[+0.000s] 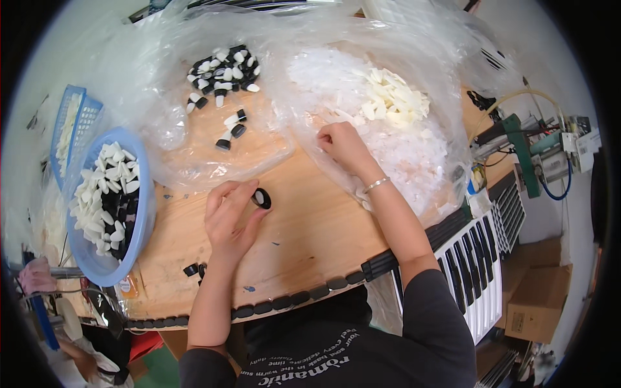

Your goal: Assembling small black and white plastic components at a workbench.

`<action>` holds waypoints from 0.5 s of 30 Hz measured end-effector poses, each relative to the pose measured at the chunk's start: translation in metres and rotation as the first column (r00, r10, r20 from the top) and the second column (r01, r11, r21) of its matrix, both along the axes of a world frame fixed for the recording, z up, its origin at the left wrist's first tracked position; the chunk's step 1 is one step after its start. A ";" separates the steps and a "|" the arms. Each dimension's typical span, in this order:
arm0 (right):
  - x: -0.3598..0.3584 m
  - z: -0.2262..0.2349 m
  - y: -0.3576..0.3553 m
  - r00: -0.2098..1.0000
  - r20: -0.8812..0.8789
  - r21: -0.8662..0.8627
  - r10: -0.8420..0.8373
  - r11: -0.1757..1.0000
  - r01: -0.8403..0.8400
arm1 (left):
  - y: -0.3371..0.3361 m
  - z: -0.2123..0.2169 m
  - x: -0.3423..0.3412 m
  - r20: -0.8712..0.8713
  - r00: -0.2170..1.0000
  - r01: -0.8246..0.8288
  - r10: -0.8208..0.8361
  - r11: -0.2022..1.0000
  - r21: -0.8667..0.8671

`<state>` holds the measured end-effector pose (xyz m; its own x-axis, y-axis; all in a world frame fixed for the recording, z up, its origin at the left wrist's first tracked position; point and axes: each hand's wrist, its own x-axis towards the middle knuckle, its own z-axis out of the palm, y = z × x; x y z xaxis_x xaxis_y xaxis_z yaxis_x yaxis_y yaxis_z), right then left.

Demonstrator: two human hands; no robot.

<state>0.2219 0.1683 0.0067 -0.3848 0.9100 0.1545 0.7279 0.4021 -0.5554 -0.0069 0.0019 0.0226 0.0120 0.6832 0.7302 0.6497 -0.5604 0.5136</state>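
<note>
Clear plastic sheeting (155,84) drapes the far side of the wooden table (310,233), and nearer in the left hand (229,223) pinches a round black cap (261,198) between thumb and fingers. Beside the thin white flakes (407,155), the right hand (346,147) has its fingertips drawn together, though from here I can't tell whether they hold anything. I'd grip the cap lightly by its rim, its pale centre uncovered and steady.

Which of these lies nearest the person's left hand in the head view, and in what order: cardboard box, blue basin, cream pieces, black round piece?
1. Black round piece: held in the left hand.
2. Blue basin: left.
3. Cream pieces: far right of the table.
4. Cardboard box: far right, beyond the table.
</note>
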 end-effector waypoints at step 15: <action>-0.058 0.039 -0.119 0.765 -0.643 -0.363 -0.038 0.894 -0.261 | 0.001 -0.009 0.005 -0.006 1.000 0.024 -0.023 0.998 0.057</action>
<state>0.1637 0.0494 0.0453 -0.4412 0.8972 0.0212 0.1249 0.0848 -0.9885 -0.0018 0.0027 0.0139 0.0313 0.6396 0.7680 0.6384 -0.6041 0.4771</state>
